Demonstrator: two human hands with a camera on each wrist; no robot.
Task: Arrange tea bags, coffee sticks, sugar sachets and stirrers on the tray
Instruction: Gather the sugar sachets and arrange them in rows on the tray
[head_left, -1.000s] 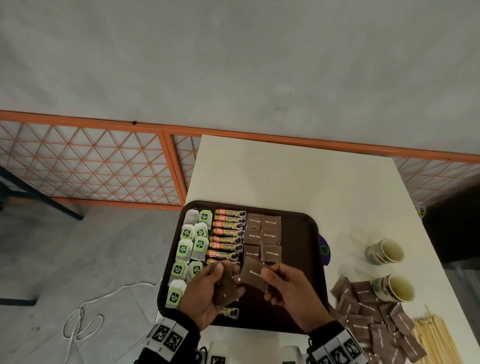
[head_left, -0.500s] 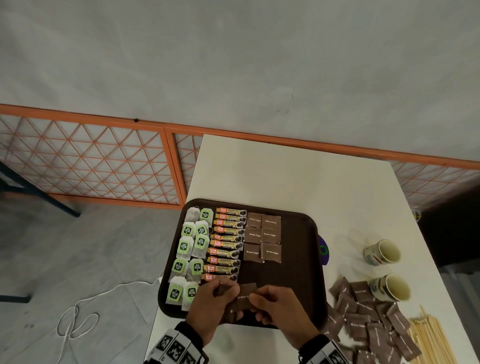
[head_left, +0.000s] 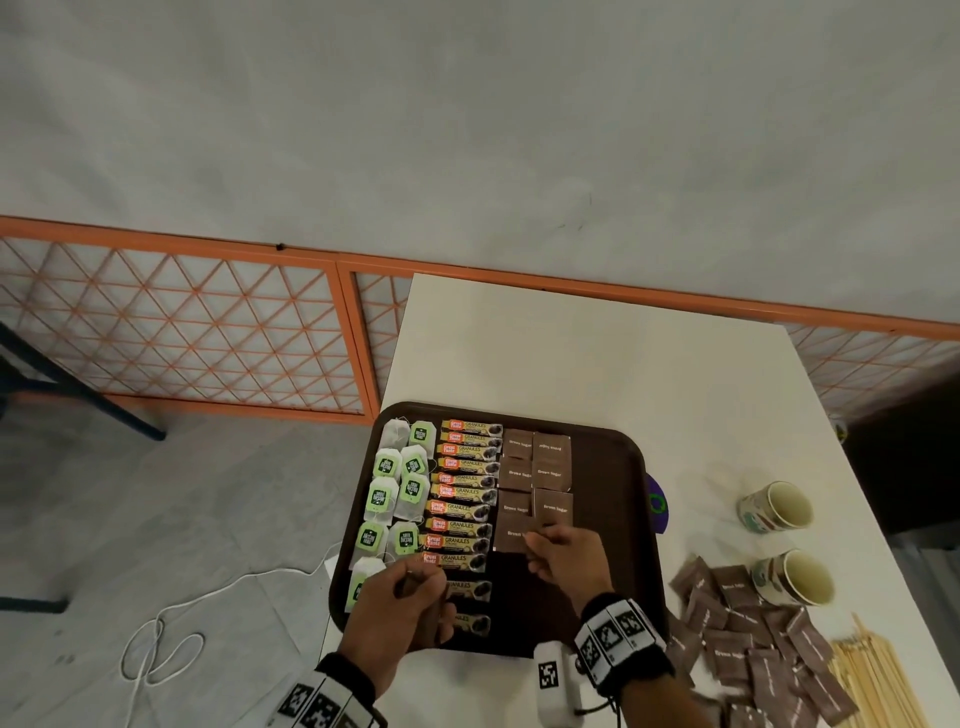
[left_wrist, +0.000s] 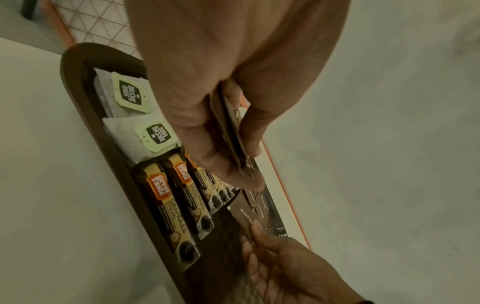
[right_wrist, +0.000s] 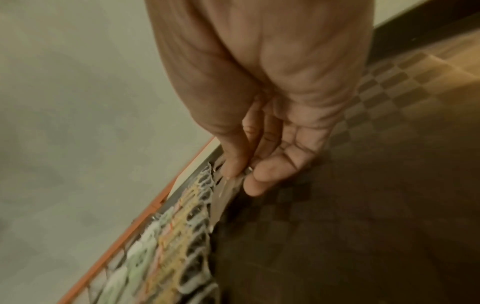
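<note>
A dark brown tray (head_left: 618, 467) holds green-tagged tea bags (head_left: 387, 462) on its left, a column of coffee sticks (head_left: 462, 493) beside them, and brown sugar sachets (head_left: 553, 473) in two columns further right. My left hand (head_left: 415, 582) hovers over the tray's near left and grips a small stack of sugar sachets (left_wrist: 231, 133) between thumb and fingers. My right hand (head_left: 535, 538) pinches one sugar sachet (head_left: 511, 535) by its near edge. That sachet lies flat at the near end of the left sachet column. In the right wrist view the pinched sachet (right_wrist: 228, 189) is blurred.
On the white table (head_left: 571, 353) right of the tray lie a loose heap of sugar sachets (head_left: 748, 639), a bundle of wooden stirrers (head_left: 872, 686) and two paper cups (head_left: 776, 506) (head_left: 795, 577). A purple disc (head_left: 657, 504) sits by the tray's right rim. The table's left edge runs beside the tray.
My right hand drew one sachet off the stack in my left hand and carried it forward to the near end of the sachet column. My left hand stayed low with the stack.
</note>
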